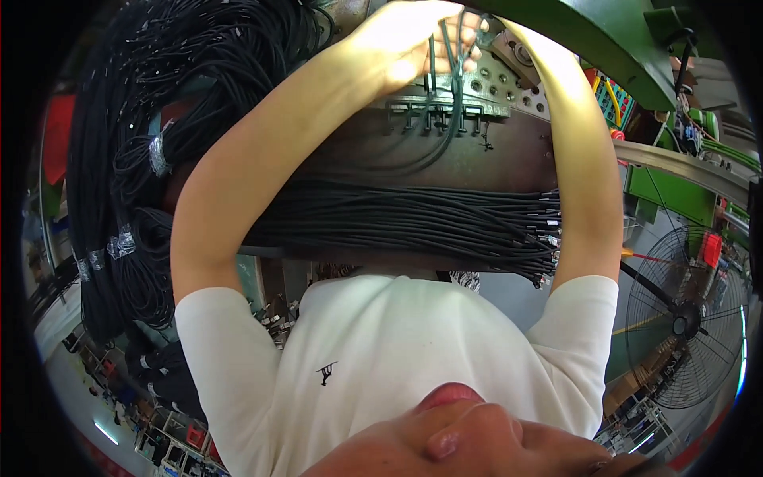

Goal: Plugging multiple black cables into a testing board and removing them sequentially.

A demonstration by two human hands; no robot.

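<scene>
1. Black cables (458,89) are seen rising from a pegged metal fixture (489,108) at the top centre of the view, beside a perforated metal plate (497,83), and are crossed in front of the left hand (417,40).
2. Of the two hands, the left is shown with its fingers bent close to the cables; whether any strand is gripped cannot be told. The right hand is cut off by the upper edge, its state hidden, while the right forearm (584,151) is clearly shown.
3. A long row of cables (397,219) is laid across the brown surface (509,155), nearer the person.
4. Tied cable bundles (99,159) are massed at left.
5. A green machine frame (616,52) is pictured at upper right, above a wire-guarded fan (683,319).
</scene>
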